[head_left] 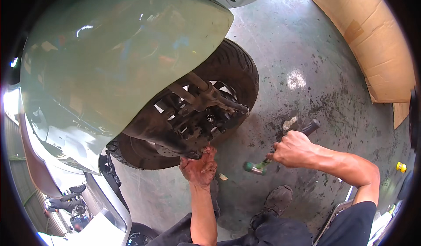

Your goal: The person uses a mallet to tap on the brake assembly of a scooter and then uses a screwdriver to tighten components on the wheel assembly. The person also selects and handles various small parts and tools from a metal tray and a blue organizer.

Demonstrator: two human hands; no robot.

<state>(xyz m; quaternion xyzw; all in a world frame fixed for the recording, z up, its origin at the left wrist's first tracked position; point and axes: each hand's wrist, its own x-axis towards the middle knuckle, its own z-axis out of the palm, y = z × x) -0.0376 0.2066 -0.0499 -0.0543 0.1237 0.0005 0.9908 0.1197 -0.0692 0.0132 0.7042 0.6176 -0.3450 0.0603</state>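
My right hand (296,149) is wrapped round a hammer (255,168) with a green and metallic head, its black ribbed grip sticking out behind the fist. The head hangs over the floor, apart from the wheel. At the wheel's lower side, my left hand (199,167) is closed, palm up, with its fingertips against the dark, dirty parts around the hub (206,123); what they pinch is hidden. A black tyre (245,70) surrounds the hub, with a bare metal shaft end beside it. The pale green body panel (127,57) of a scooter-like vehicle covers the wheel's upper left.
Dark stains and crumbs mark the grey-green floor (280,48). A crumpled pale scrap (289,123) lies beyond my right fist. A cardboard sheet (372,48) curves along the right, with a small yellow container (401,167) below it. My shoe (278,198) stands near the hammer.
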